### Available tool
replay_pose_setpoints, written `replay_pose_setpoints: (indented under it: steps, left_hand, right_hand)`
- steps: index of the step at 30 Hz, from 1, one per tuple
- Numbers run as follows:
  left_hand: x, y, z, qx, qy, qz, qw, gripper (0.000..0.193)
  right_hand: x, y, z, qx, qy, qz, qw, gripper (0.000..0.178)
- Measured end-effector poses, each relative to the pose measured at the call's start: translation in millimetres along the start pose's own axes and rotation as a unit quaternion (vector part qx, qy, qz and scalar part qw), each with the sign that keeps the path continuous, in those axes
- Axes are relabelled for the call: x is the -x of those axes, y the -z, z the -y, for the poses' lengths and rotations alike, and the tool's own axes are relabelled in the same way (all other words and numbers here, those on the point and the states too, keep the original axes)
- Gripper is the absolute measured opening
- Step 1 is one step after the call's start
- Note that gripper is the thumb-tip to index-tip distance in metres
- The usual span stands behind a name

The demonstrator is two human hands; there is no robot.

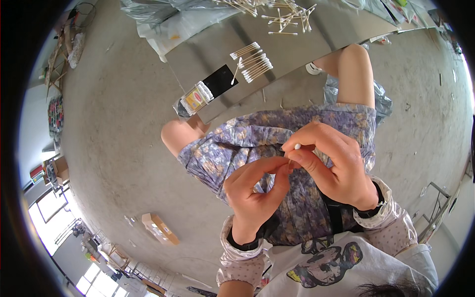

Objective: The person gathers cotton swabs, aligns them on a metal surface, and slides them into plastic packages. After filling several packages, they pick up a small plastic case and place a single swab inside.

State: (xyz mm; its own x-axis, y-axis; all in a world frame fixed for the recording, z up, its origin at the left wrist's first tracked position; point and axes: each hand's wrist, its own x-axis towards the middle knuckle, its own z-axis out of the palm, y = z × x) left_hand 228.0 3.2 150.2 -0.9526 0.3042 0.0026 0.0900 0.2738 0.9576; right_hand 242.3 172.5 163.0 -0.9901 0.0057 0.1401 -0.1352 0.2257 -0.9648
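Observation:
Above my lap both hands meet around a cotton swab (297, 146), its white tip showing at the fingers of my right hand (334, 166). My right thumb and index finger pinch it near that tip. The fingertips of my left hand (255, 193) pinch the thin stick lower down; most of the stick is hidden by fingers. On the metal table ahead lies a row of cotton swabs (256, 68) side by side, with one swab (236, 71) lying crosswise at its left end. Farther back is a loose pile of swabs (289, 19).
At the table's near left corner sits a clear pack of swabs (196, 98) with a yellow label, beside a black flat rectangle (221, 82). Clear plastic bags (153, 15) cover the far left of the table (198, 57). A cardboard box (160, 228) stands on the concrete floor.

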Motion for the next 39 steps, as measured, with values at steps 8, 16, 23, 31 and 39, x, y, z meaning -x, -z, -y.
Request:
replay_pose_setpoints:
  steps: [8, 16, 23, 31, 39]
  left_hand:
    - [2, -1, 5, -0.014, 0.019, 0.018, 1.0, 0.013]
    - [-2, -5, 8, 0.027, 0.018, -0.023, 0.999, 0.011]
    - [-5, -2, 7, 0.02, 0.014, -0.017, 1.0, 0.016]
    - [-10, -6, 7, 0.014, -0.039, 0.031, 0.999, 0.022]
    - [-12, -7, 1, -0.013, -0.034, 0.026, 0.999, 0.017]
  right_hand:
    - [3, 0, -3, -0.023, -0.043, 0.017, 0.999, 0.01]
    - [3, 6, -2, -0.171, -0.155, -0.016, 0.973, 0.008]
    - [3, 9, -11, -0.213, -0.183, -0.029, 0.959, 0.01]
    - [2, 8, -3, -0.109, -0.139, -0.017, 0.984, 0.007]
    - [2, 6, -8, -0.023, -0.083, -0.007, 0.996, 0.009]
